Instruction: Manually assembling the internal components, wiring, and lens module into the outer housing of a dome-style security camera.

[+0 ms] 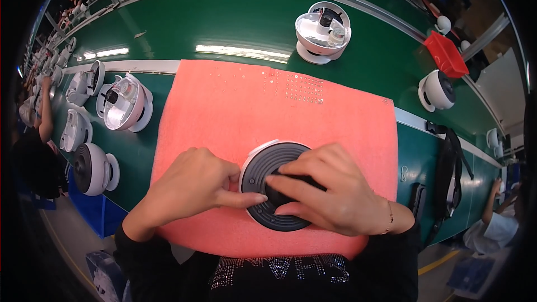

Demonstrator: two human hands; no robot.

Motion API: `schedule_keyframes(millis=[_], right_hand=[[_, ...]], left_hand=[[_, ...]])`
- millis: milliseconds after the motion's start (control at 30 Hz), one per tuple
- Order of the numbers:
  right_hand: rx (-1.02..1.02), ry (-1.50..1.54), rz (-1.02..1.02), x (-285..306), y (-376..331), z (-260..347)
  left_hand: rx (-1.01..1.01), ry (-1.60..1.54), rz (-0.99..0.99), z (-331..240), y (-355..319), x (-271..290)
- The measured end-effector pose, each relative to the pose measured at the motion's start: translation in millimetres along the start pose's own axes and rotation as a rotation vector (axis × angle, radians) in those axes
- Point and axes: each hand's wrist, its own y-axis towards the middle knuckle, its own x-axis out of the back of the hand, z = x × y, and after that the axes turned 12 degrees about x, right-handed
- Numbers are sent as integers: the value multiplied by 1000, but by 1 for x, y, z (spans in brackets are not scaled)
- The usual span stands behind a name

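On a salmon-pink cloth (212, 117) in front of me lies a white round unit with a dark grey, ringed face (257, 170), face up. Its left rim is gripped by my left hand (196, 182), thumb resting on the face and curled fingers at the side. My right hand (335, 193) reaches over the unit from the right, fingers bent and closed around the black centre part (277, 194). The right hand hides most of that centre and the unit's right side. Rows of small metal screws (305, 89) lie toward the cloth's far edge.
Opened white housings (124, 103) and a closed round unit (95, 169) stand at left. Another opened housing (323, 32) sits on the green bench (224, 14) beyond the cloth. At right are a finished-looking unit (439, 90), a red bin (446, 55) and a black strap (447, 168). Other people work at both sides.
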Motion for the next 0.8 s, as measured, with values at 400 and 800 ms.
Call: schedule_keyframes(millis=[400,800], right_hand=[[57,240,159,6,-2,1],[-652,880,-89,-21,-22,-28]], left_hand=[[-7,-10,15,1,-1,2],[66,-702,253,14,-3,-48]])
